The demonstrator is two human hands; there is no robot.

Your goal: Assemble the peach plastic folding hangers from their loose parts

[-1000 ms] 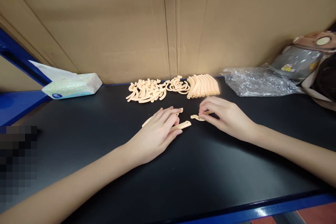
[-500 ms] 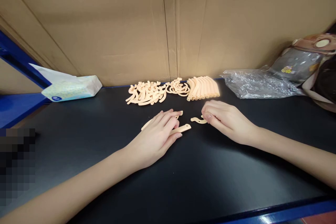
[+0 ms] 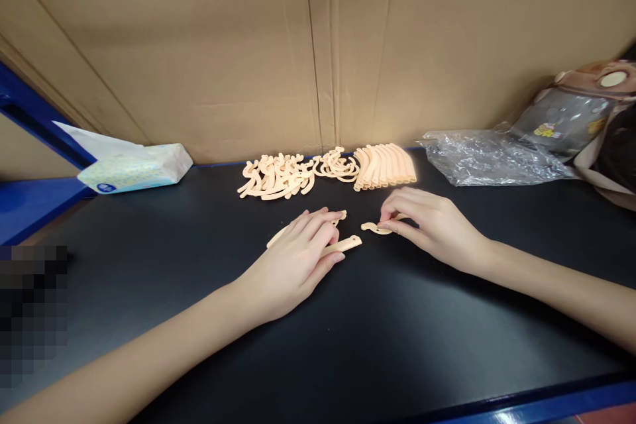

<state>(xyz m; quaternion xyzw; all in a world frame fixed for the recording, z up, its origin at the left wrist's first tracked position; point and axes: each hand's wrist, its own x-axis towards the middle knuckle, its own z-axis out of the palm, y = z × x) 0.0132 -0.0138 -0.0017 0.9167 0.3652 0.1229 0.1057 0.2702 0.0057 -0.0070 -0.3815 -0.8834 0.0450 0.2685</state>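
Note:
My left hand (image 3: 295, 262) lies palm down on the table, closed over a beige flat strip (image 3: 349, 242) with a small hole near its end. Other beige ends poke out past its fingertips and on its far side, their full shape covered by the hand. To the right, thumb and fingers of my right hand (image 3: 430, 228) pinch a wavy beige piece (image 3: 372, 228) with small holes, which lies on the tabletop. A short gap separates the strip's holed end from the wavy piece.
Behind the hands lie a loose heap of curved beige pieces (image 3: 275, 175), a small pile of ring-like pieces (image 3: 338, 165) and a neat row of curved strips (image 3: 385, 165). A tissue pack (image 3: 144, 169) is left; a clear plastic bag (image 3: 491, 159) and another bag (image 3: 561, 112) are right.
The fingers of my right hand have lifted and shifted slightly on the wavy piece, so more of it shows beneath them. My left hand stays in place.

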